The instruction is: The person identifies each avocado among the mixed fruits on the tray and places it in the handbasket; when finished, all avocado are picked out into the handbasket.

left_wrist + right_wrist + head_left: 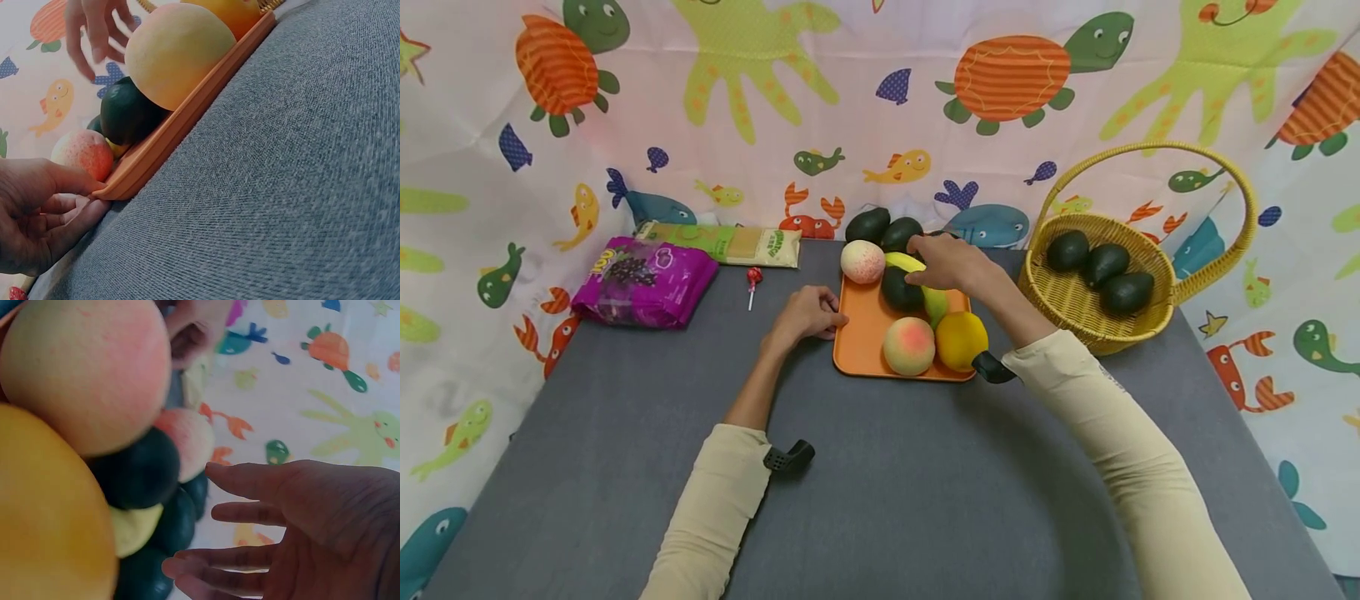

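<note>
An orange tray (859,360) holds several pieces of fruit: a large peach (909,346), a yellow-orange round fruit (962,341), a banana (936,305), dark green avocados (901,289) and a speckled pink-white peach (862,262). At the tray's left rim, my left hand (808,315) pinches the edge between thumb and fingers, as the left wrist view shows. Over the back right of the tray reaches my right hand (953,263); its fingers (247,513) are spread and hold nothing. In the head view it partly hides the avocados at the back.
To the right stands a yellow wicker basket (1093,337) with a tall handle and three avocados inside. A purple grape-print bag (647,283), a long green-and-yellow packet (730,243) and a red lollipop (754,279) lie at the back left. A patterned curtain borders the grey table (880,483).
</note>
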`<state>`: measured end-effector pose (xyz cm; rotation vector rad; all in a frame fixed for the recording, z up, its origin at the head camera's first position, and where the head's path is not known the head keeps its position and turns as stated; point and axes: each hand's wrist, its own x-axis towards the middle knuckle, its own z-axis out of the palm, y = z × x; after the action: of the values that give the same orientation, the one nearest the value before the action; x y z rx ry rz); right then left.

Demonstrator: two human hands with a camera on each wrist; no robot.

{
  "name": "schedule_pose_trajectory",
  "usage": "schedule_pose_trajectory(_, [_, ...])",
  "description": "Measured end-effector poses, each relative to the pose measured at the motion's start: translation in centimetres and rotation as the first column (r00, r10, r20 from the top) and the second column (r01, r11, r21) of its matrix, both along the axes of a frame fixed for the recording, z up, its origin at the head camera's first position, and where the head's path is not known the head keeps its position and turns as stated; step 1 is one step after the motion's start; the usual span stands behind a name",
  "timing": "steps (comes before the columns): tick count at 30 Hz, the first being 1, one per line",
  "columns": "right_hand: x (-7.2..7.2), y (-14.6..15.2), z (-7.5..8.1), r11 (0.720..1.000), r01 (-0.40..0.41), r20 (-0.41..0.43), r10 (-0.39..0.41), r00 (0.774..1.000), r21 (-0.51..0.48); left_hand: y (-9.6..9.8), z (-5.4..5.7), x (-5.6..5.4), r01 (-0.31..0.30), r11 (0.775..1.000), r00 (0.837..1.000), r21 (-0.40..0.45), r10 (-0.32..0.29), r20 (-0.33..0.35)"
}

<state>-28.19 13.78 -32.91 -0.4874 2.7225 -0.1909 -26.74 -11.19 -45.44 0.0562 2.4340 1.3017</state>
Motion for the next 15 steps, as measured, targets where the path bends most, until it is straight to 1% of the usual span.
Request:
schedule_pose_trajectory(2, [-0.2, -0.6, -0.8, 1.0, -0.007, 0.013, 0.007, 1.0, 0.005, 0.0, -0.1, 0.0, 0.0, 1.0, 1.0, -0.001, 0.0, 0.005])
schedule_pose_trajectory(7, [-0.5, -1.6, -2.5, 1.0, 0.014, 0.053, -0.015, 0.998, 0.015, 0.0, -0.3, -0.1, 0.0, 1.0, 1.0, 0.001, 0.0, 0.015])
schedule_pose_trajectory(11, [-0.7, -2.2, -3.3, 0.999, 0.018, 0.067, -0.02, 0.998, 0.038, 0.0, -0.2, -0.1, -0.003, 1.0, 1.0, 0.005, 0.003, 0.017])
schedule_pose_trajectory(15, [-0.7, -2.7, -3.5, 0.998, 0.001, 0.071, -0.005, 0.997, 0.06, 0.0, 0.0, 0.0, -0.002, 1.0, 1.0, 0.004, 0.002, 0.015])
